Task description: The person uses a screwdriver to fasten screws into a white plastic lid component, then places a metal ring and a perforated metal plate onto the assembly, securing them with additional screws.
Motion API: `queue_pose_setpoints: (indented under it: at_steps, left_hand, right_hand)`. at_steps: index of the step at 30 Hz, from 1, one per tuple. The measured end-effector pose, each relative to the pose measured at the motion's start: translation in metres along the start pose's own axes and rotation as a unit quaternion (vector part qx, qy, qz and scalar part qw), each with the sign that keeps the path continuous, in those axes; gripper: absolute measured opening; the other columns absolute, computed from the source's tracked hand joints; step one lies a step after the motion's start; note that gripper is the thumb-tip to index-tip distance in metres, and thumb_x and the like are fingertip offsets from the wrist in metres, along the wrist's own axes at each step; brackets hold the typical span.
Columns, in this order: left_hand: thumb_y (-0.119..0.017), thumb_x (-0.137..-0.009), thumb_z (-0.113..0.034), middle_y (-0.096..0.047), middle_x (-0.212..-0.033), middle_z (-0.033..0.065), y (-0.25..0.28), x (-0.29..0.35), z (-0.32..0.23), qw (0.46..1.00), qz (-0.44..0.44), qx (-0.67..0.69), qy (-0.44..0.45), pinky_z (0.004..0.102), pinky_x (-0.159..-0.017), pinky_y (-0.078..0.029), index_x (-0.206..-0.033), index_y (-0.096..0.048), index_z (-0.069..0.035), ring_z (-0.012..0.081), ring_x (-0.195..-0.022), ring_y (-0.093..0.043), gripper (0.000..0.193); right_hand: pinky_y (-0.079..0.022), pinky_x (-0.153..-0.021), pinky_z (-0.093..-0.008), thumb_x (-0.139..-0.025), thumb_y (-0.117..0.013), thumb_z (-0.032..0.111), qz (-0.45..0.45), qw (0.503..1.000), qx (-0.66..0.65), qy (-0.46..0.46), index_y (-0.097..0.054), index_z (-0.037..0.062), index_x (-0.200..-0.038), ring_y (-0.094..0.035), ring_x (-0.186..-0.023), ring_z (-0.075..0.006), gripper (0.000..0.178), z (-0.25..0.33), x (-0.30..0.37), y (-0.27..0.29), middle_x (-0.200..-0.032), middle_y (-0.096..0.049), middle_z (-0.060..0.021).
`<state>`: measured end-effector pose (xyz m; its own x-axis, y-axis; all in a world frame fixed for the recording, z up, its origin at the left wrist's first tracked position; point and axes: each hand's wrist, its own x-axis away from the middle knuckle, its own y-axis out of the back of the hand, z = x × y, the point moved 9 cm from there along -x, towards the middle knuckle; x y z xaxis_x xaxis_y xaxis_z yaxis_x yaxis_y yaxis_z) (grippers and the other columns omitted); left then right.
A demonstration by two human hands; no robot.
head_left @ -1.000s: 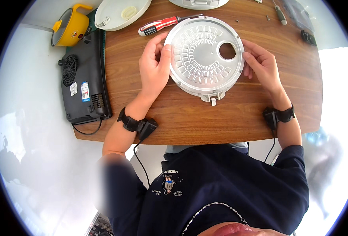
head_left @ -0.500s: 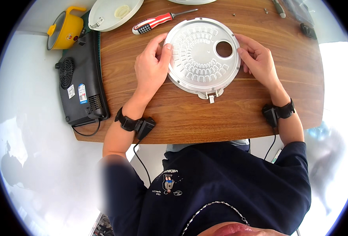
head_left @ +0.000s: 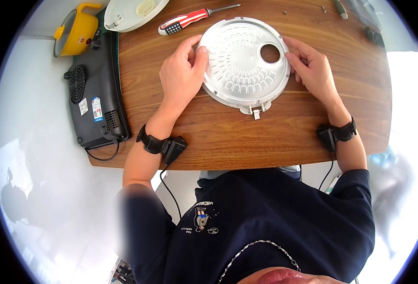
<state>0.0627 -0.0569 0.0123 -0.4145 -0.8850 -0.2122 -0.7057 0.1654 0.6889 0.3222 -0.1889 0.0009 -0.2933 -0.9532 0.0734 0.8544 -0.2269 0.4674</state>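
A round silver metal lid plate [head_left: 242, 61], with raised ribs and one round hole at its upper right, is between my hands over the table. A small pale latch juts from its near edge. My left hand [head_left: 184, 66] grips the plate's left rim, thumb on the upper face and fingers curled round the edge. On the right rim, my right hand [head_left: 310, 66] has its thumb on the edge beside the hole, with fingers partly hidden behind it. A screwdriver [head_left: 185, 22] with a red, white and black handle lies just beyond the plate, at the left.
A white round cover [head_left: 124, 23] sits at the far left. Left of the table's middle lies a black appliance [head_left: 93, 94] with a fan grille, near a yellow pot [head_left: 79, 33]. Small screws [head_left: 324, 9] and a dark-handled tool [head_left: 340, 9] are at the far right.
The plate's far side appears tilted up slightly, with both hands still on its rim. The whole view has shifted a little.
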Motion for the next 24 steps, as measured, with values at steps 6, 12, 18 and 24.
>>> queue_pose_setpoints:
  at_steps: [6,12,18,24]
  left_hand:
    - [-0.068,-0.096,-0.028,-0.062,-0.065,0.0027,-0.0002,-0.0003,-0.001,1.0,-0.001,-0.006,0.0,0.0357,-0.058,-0.047,-0.117,-0.074,-0.009,0.0192,-0.058,-0.061,0.029]
    - [-0.069,-0.095,-0.026,-0.064,-0.074,0.0034,-0.0008,-0.0007,0.0,1.0,0.006,-0.024,-0.006,0.0352,-0.061,-0.049,-0.117,-0.074,-0.009,0.0192,-0.065,-0.062,0.028]
    - [-0.07,-0.095,-0.025,-0.061,-0.082,0.003,0.0,-0.0011,-0.005,0.999,-0.001,-0.039,-0.036,0.0359,-0.065,-0.05,-0.117,-0.074,-0.009,0.0193,-0.071,-0.062,0.027]
    - [-0.07,-0.095,-0.025,-0.062,-0.087,0.0029,0.0002,-0.0006,-0.0059,0.998,-0.002,-0.046,-0.035,0.0359,-0.068,-0.052,-0.117,-0.074,-0.01,0.0197,-0.076,-0.065,0.027]
  right_hand:
    - [-0.047,-0.055,-0.0248,-0.101,-0.066,0.017,-0.009,1.0,-0.002,0.009,-0.065,0.0066,-0.139,-0.053,-0.055,-0.0069,0.04,-0.0032,0.0001,-0.0005,-0.071,-0.062,0.0002]
    - [-0.047,-0.055,-0.025,-0.101,-0.066,0.018,-0.012,1.0,0.015,0.02,-0.065,0.0061,-0.138,-0.055,-0.056,-0.0076,0.039,-0.0007,0.0006,-0.0008,-0.071,-0.063,-0.0005]
    - [-0.047,-0.055,-0.0256,-0.1,-0.067,0.018,-0.018,0.999,0.017,0.034,-0.065,0.0058,-0.137,-0.055,-0.057,-0.0079,0.039,-0.0037,0.0,-0.0002,-0.072,-0.063,-0.0007]
    - [-0.047,-0.056,-0.0257,-0.099,-0.068,0.018,-0.02,0.999,0.023,0.036,-0.065,0.0058,-0.138,-0.055,-0.057,-0.008,0.04,-0.0041,-0.0003,0.0001,-0.071,-0.062,-0.0006]
